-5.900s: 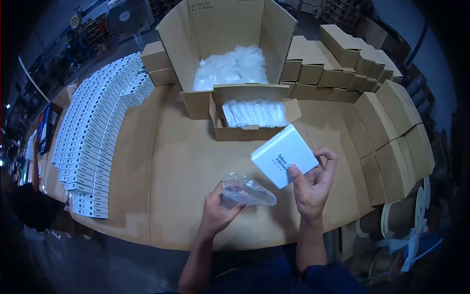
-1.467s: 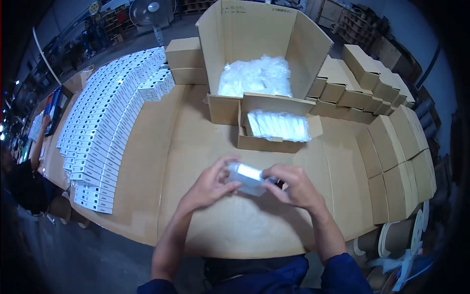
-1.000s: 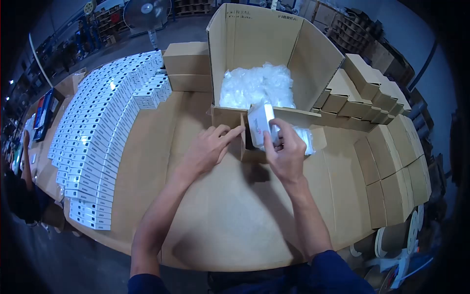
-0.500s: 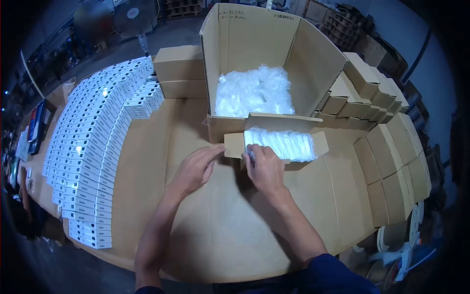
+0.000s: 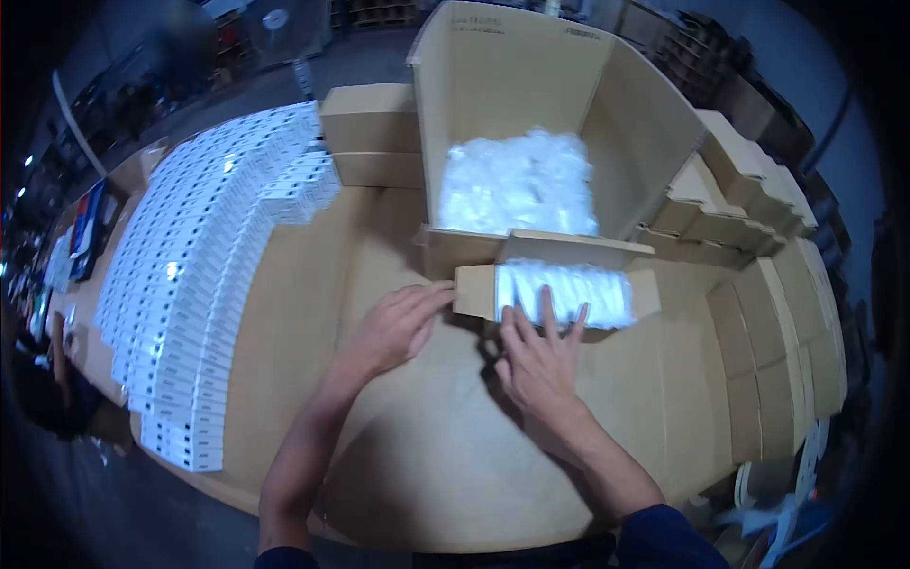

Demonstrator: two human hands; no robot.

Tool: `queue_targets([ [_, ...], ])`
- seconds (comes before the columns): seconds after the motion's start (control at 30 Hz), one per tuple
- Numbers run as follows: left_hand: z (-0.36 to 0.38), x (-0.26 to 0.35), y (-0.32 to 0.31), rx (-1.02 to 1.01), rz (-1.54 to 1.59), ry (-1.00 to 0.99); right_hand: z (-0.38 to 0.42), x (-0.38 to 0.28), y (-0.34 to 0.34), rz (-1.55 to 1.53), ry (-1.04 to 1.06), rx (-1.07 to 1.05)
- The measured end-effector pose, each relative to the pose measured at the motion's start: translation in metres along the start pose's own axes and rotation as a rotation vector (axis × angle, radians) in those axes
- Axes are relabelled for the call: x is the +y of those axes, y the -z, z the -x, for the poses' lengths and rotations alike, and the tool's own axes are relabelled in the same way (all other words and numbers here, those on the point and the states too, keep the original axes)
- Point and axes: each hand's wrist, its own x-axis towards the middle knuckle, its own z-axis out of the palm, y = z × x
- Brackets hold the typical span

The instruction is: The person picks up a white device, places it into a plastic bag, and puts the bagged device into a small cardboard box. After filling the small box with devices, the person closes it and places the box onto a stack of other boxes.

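A small open carton holds a row of clear plastic-wrapped packets standing side by side. My right hand lies over the carton's near side, its fingers spread and their tips resting on the packets. At the carton's left end, my left hand has its fingers stretched out, with the tips at the side flap. Its thumb lies beneath the fingers, and no object shows in it. Behind the small carton stands a tall open carton with a heap of clear plastic bags inside.
Rows of small white boxes are stacked on the left of the cardboard-covered table. Closed brown cartons stand along the right edge, and folded cartons behind them. Two brown boxes sit at the back.
My right hand has opened from a closed grip at the packets' left end to spread fingers across them. My left hand stays by the flap. The whole view has shifted slightly.
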Motion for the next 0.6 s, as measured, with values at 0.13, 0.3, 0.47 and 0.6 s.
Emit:
queue_targets([
  [0.13, 0.008, 0.000, 0.019, -0.012, -0.037, -0.005, -0.006, -0.005, 0.010, 0.048, -0.017, 0.019],
  [0.3, 0.045, -0.040, 0.052, 0.033, -0.111, 0.160, -0.013, -0.054, 0.037, -0.333, 0.037, 0.389],
  [0.47, 0.063, -0.126, 0.078, 0.227, -0.287, 0.351, -0.114, -0.118, -0.048, -0.637, 0.355, 0.166],
  [0.6, 0.049, -0.187, 0.105, 0.364, -0.414, 0.351, -0.223, -0.147, -0.104, -0.428, 0.314, 0.085],
])
